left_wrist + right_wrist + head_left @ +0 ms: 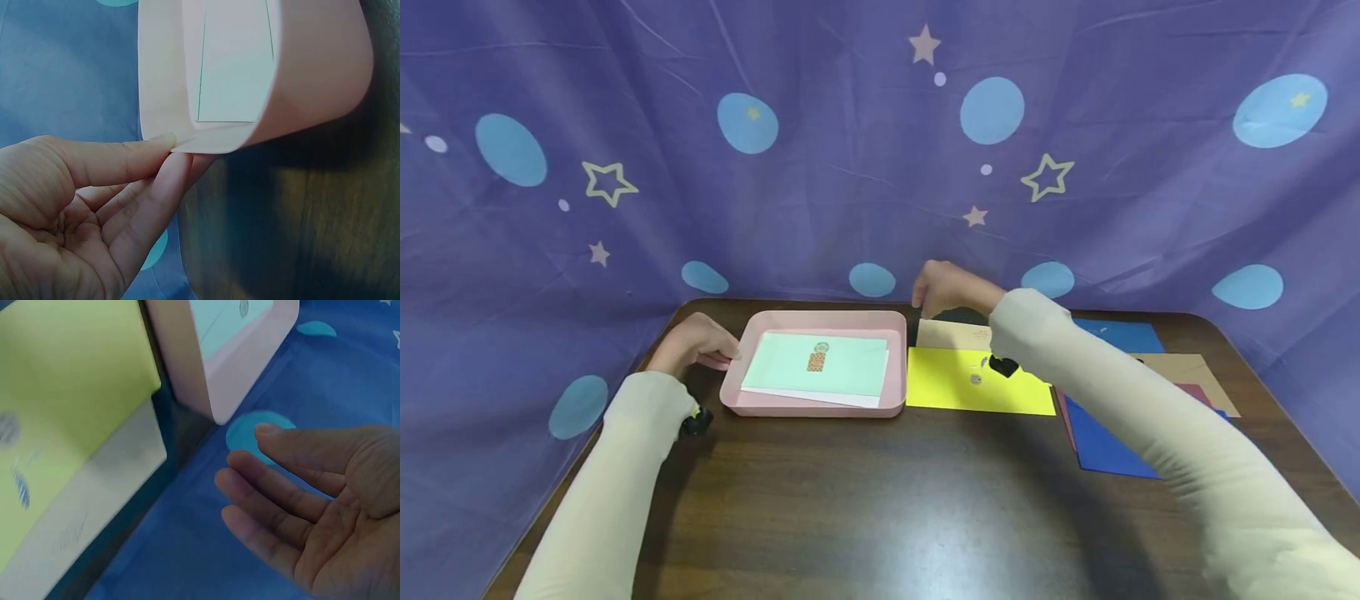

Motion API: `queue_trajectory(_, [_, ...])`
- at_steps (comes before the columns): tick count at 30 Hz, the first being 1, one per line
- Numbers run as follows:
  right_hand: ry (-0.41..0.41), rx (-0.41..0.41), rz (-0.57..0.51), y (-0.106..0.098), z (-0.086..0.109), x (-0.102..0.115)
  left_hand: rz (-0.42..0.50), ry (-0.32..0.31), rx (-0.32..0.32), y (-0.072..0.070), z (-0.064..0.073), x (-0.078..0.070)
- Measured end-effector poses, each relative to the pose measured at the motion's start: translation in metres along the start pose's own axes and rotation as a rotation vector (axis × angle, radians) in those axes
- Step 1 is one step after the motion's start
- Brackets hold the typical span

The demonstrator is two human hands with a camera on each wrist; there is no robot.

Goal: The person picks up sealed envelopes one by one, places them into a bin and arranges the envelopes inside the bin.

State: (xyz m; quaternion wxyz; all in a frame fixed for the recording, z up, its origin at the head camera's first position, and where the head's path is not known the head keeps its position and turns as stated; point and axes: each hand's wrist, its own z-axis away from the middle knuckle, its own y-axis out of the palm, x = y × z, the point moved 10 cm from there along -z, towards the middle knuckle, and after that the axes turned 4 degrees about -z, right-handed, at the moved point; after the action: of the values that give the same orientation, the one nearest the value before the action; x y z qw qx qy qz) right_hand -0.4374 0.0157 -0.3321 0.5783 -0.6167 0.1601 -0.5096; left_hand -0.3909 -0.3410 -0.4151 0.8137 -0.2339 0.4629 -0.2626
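Note:
My left hand [694, 342] pinches the left rim of a pink tray [816, 411] between thumb and fingers, as the left wrist view shows. Inside the tray lies a mint-green paper piece [850, 358] with small stickers, on top of a white one [850, 400]. Past the tray's right end, my right hand [946, 287] hangs over the table's back edge. Its fingers are loosely bent, with nothing between them in the right wrist view. Just below it lie a yellow paper piece [947, 387] with stickers and a cream one [936, 333] partly under it.
Farther right, partly behind my right sleeve, lie blue [1105, 446], tan [1195, 375] and red [1195, 392] flat paper pieces. Another blue piece [1131, 333] is near the back edge. A purple curtain [850, 183] with stars and dots hangs right behind the brown table [850, 500].

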Motion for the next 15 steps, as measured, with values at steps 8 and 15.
queue_trajectory(8, [0.047, 0.068, 0.019, -0.014, 0.028, -0.030, -0.014, -0.015, -0.003, 0.001, 0.002, -0.002])
queue_trajectory(15, [0.089, 0.140, 0.029, -0.008, 0.046, -0.060, -0.020, -0.007, -0.004, 0.002, 0.002, -0.003])
